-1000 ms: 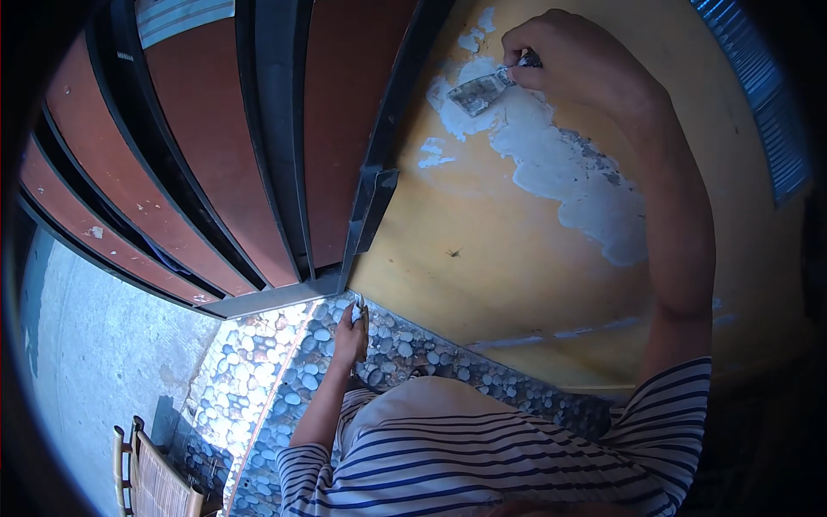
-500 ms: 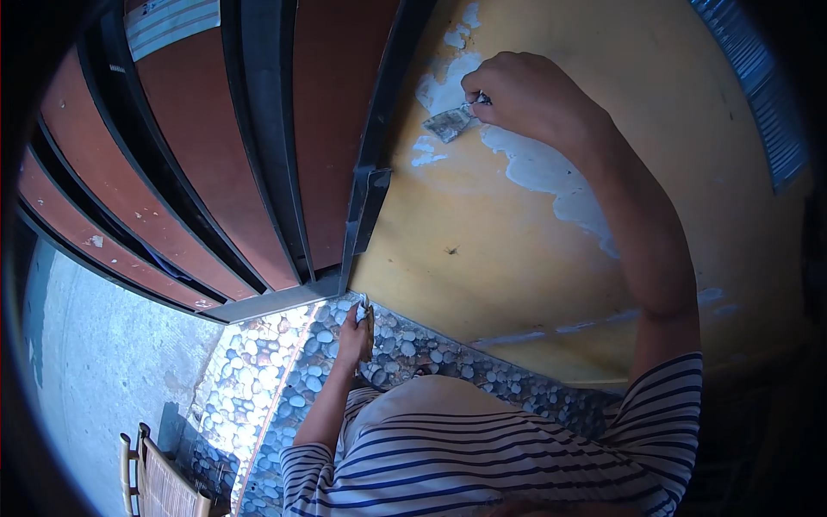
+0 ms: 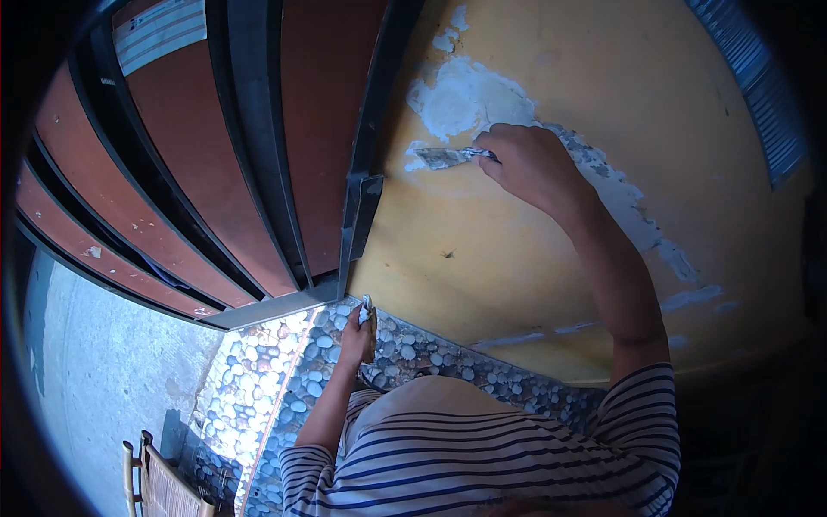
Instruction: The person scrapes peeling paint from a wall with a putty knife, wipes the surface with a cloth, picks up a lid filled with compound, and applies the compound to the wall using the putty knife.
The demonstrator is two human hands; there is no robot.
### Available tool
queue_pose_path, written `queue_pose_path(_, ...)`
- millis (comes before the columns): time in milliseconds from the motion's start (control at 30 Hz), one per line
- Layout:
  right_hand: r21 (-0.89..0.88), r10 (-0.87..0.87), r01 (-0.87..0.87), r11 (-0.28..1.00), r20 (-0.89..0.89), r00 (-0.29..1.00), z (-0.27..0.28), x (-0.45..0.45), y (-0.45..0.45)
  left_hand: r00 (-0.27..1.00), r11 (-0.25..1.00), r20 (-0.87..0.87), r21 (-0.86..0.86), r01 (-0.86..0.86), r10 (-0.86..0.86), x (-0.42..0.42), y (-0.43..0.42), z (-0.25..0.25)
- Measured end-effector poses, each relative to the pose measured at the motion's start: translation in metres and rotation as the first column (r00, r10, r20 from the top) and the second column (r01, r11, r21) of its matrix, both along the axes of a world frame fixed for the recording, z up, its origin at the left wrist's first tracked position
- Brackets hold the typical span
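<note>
My right hand (image 3: 530,168) is closed round the handle of a putty knife (image 3: 445,157). Its flat, smeared blade points left and lies at a small white patch on the yellow wall (image 3: 517,284). Above the blade spreads a larger patch of white filler (image 3: 469,96), and a long white strip runs down to the right behind my forearm. Lower down, my left hand (image 3: 353,338) is wrapped round a thin, flat yellowish-brown piece (image 3: 371,334) with white paste (image 3: 366,306) at its top end. What exactly this piece is, I cannot make out.
A dark metal frame with red-brown panels (image 3: 327,129) stands left of the wall. Pebbled flooring (image 3: 405,345) runs along the wall's foot, with grey concrete (image 3: 121,345) farther left. A bamboo chair (image 3: 172,482) stands at the lower left; a louvred panel (image 3: 749,95) is at the upper right.
My right hand has moved down and slightly right with the putty knife, whose blade has turned nearly level. More of the large white patch shows. My left hand has stayed about where it was.
</note>
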State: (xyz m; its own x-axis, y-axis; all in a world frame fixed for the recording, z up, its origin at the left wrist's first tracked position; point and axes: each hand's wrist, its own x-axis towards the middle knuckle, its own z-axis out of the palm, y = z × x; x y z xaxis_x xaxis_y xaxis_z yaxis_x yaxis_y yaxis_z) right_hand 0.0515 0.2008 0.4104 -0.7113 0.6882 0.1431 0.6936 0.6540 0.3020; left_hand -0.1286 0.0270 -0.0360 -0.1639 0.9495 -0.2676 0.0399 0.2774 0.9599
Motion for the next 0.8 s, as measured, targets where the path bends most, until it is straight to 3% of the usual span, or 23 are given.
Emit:
queue_pose_path(133, 0.026, -0.112, 0.126, 0.992, -0.311, 0.944, 0.007, 0.042, -0.043, 0.996, 0.997, 0.084, -0.071, -0.022, 0.028, -0.003, -0.002, 0.0)
queue_pose_path(167, 0.024, -0.106, 0.119, 0.993, -0.307, 0.946, 0.006, 0.052, -0.049, 0.994, 0.994, 0.108, -0.104, -0.021, 0.032, -0.005, -0.003, -0.003)
queue_pose_path(233, 0.082, -0.087, 0.15, 0.985, -0.513, 0.854, 0.002, 0.068, -0.056, 0.991, 0.99, 0.125, -0.14, -0.02, 0.037, -0.006, -0.005, -0.003)
queue_pose_path(433, 0.019, -0.131, 0.186, 0.982, -0.642, 0.756, -0.047, 0.066, -0.038, 1.0, 0.999, 0.0, -0.045, 0.013, -0.013, 0.007, 0.006, 0.008)
queue_pose_path(500, 0.079, -0.061, 0.148, 0.986, -0.655, 0.753, -0.057, 0.064, -0.032, 0.996, 0.998, 0.075, -0.044, 0.046, -0.043, 0.012, 0.012, 0.014)
queue_pose_path(533, 0.067, -0.069, 0.153, 0.986, -0.672, 0.737, -0.053, 0.064, -0.037, 0.999, 0.998, -0.025, 0.061, 0.034, -0.032, 0.015, 0.013, 0.017)
queue_pose_path(633, 0.047, -0.129, 0.216, 0.975, -0.674, 0.728, -0.044, 0.077, -0.046, 0.999, 0.999, 0.0, -0.019, 0.038, -0.038, 0.014, 0.011, 0.039)
queue_pose_path(800, 0.055, -0.081, 0.171, 0.984, -0.713, 0.697, -0.063, 0.054, -0.034, 0.993, 0.995, 0.112, -0.089, 0.041, -0.031, 0.018, 0.008, 0.01)
